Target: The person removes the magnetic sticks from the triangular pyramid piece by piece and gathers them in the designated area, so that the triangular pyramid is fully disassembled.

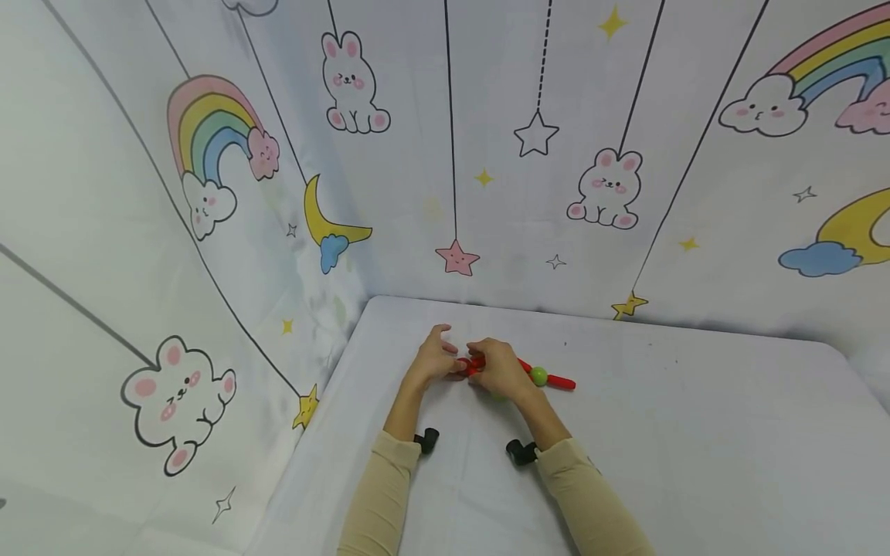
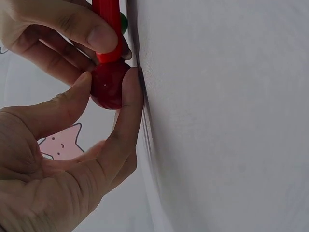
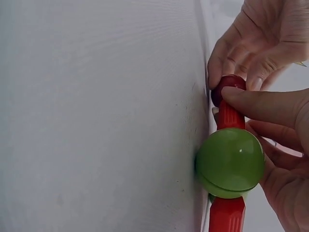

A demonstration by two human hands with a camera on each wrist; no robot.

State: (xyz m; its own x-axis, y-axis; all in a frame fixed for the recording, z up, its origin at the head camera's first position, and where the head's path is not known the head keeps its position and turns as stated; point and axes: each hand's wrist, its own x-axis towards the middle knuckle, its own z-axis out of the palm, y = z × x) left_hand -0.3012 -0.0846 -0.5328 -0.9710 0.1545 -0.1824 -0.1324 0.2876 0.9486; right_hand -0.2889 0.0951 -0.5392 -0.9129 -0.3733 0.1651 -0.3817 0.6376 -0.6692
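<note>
My left hand [image 1: 434, 360] pinches a dark red ball [image 2: 107, 88] between thumb and forefinger. My right hand [image 1: 502, 372] grips a red stick [image 2: 107, 29], whose end meets that ball. Whether the stick is seated in the ball cannot be seen. In the right wrist view, a larger green ball [image 3: 231, 162] joins the same stick to another red stick [image 3: 227, 215]. Further right on the table, the head view shows a green ball [image 1: 538, 376] with a red stick [image 1: 562, 382] beyond it. My right hand hides part of the assembly.
The pieces lie on a white-covered table [image 1: 695, 432]. Behind and left of it hang white cloths [image 1: 410, 177] printed with rabbits, rainbows and stars. Black wrist mounts [image 1: 521, 452] sit at both sleeve cuffs, close above the tabletop.
</note>
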